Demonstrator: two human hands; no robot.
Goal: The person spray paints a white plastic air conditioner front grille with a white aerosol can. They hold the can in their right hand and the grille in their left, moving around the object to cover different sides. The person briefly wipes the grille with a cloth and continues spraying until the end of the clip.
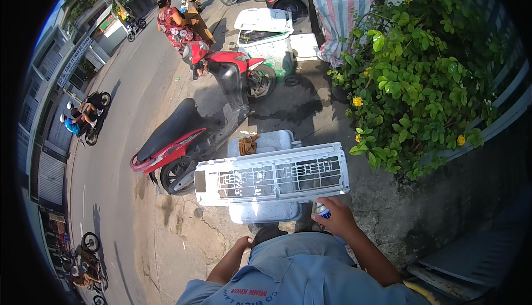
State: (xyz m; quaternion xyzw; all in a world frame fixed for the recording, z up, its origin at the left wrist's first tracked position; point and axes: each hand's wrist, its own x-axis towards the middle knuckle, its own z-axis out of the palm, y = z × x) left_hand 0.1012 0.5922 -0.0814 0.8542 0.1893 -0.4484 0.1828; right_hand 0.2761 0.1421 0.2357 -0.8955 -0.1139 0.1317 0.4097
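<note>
The right hand (336,217), fingers curled, gripped a small can (322,211) by the near right edge of a white plastic frame (275,178). The left hand (244,242) was near the lap, partly hidden; how far open it was, or whether it held anything, could not be told. The frame lay across a pale surface (263,213), a brown cloth (247,145) beyond it and a red motorbike (176,130) far left.
</note>
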